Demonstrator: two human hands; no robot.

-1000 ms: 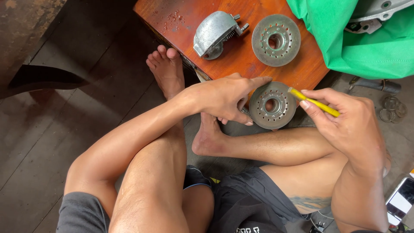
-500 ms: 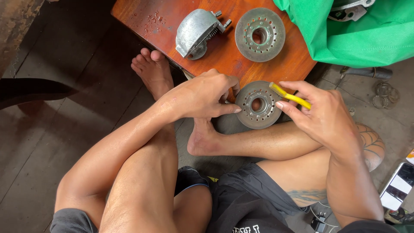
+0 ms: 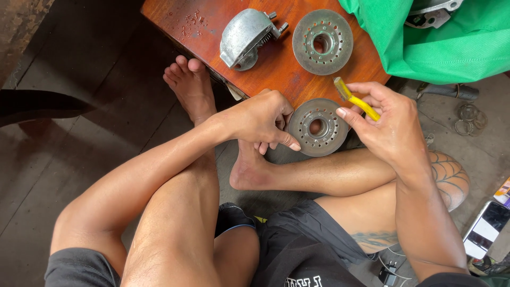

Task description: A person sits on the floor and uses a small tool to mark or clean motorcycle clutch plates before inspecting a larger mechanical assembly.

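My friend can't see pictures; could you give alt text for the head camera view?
Seated on the floor, a person's left hand steadies a round metal disc while the right hand holds a yellow brush above it.

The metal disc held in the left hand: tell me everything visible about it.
The metal disc is round, grey and dull, with a ring of small holes around a large centre hole. It faces the camera, just below the edge of the wooden board. The left hand grips its left rim; the right hand, holding a yellow tool, is at its right side.
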